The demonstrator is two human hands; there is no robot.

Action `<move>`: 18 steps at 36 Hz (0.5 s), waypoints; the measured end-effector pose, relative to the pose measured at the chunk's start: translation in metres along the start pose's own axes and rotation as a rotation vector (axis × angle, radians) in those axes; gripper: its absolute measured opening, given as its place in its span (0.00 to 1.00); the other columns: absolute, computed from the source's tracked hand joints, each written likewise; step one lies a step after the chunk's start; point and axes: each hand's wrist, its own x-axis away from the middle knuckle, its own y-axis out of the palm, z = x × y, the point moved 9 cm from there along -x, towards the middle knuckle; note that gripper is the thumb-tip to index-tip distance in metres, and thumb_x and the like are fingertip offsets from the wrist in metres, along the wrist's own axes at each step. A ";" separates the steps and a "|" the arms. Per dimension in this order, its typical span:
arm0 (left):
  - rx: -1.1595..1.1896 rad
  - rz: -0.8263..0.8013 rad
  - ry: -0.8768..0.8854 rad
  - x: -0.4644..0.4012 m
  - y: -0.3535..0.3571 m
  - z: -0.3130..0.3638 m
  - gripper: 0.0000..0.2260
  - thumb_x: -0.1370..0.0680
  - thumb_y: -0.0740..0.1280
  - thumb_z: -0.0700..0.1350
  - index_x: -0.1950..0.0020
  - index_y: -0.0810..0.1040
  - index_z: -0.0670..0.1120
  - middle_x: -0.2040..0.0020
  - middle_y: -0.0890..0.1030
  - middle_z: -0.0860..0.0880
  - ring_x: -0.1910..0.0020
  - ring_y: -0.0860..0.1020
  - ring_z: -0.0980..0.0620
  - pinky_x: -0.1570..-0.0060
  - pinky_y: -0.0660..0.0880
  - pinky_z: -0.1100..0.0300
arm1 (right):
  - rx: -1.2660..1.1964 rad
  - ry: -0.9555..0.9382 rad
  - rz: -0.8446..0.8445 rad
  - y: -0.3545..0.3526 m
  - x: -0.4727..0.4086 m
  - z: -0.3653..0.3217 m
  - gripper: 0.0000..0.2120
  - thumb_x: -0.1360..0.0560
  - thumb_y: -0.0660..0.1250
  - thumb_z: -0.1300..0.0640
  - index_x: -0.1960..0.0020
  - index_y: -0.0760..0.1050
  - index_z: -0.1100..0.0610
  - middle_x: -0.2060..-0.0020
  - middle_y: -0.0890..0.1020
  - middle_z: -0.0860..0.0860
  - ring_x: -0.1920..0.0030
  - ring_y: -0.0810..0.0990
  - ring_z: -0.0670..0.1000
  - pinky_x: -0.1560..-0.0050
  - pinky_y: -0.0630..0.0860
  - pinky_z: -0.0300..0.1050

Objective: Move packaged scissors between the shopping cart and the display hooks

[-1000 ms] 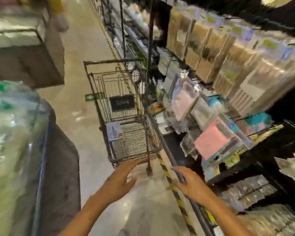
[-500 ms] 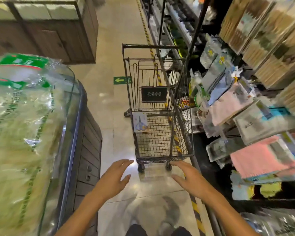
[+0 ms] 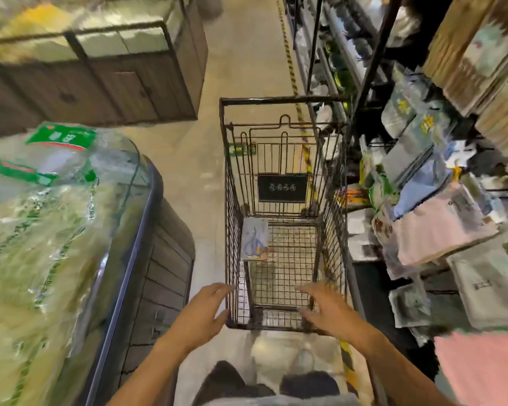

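Scissors pkg (image 3: 255,240) lies in shopping cart (image 3: 332,235).

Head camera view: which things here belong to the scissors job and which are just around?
For the job: shopping cart, packaged scissors lying in it, left hand, right hand.

Just around: bagged greens, pink cloth packs, wooden cabinet.

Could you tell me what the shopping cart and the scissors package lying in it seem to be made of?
The shopping cart looks like dark coated or painted metal wire: thin rods form an open grid you can see the floor through. The scissors package seems to be a pale printed card, probably under clear plastic, since it lies flat with blue scissor handles showing; blur leaves the plastic uncertain.
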 end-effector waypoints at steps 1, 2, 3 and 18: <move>0.002 0.002 -0.004 -0.009 -0.002 0.006 0.25 0.18 0.62 0.50 0.21 0.62 0.51 0.23 0.66 0.51 0.25 0.64 0.51 0.28 0.62 0.60 | -0.006 -0.004 -0.017 -0.007 -0.008 0.004 0.25 0.20 0.67 0.47 0.25 0.66 0.43 0.26 0.69 0.47 0.26 0.66 0.48 0.25 0.63 0.44; 0.001 -0.001 -0.009 -0.018 -0.003 0.011 0.25 0.18 0.63 0.50 0.21 0.62 0.51 0.23 0.66 0.50 0.25 0.64 0.50 0.28 0.62 0.60 | -0.007 -0.009 -0.034 -0.013 -0.016 0.006 0.25 0.20 0.67 0.47 0.25 0.66 0.43 0.26 0.69 0.47 0.26 0.67 0.47 0.26 0.62 0.42; -0.002 -0.004 -0.010 -0.026 -0.003 0.015 0.25 0.18 0.63 0.49 0.21 0.62 0.50 0.23 0.66 0.50 0.24 0.64 0.50 0.28 0.61 0.60 | -0.007 -0.015 -0.049 -0.018 -0.023 0.010 0.25 0.20 0.67 0.47 0.25 0.66 0.44 0.26 0.69 0.47 0.26 0.66 0.47 0.27 0.61 0.40; 0.151 -0.109 -0.027 -0.136 0.002 -0.004 0.24 0.18 0.64 0.48 0.22 0.64 0.52 0.24 0.67 0.51 0.25 0.64 0.51 0.28 0.62 0.60 | -0.004 0.153 -0.110 -0.039 -0.113 0.027 0.25 0.18 0.64 0.48 0.23 0.65 0.48 0.24 0.67 0.49 0.24 0.65 0.49 0.27 0.60 0.41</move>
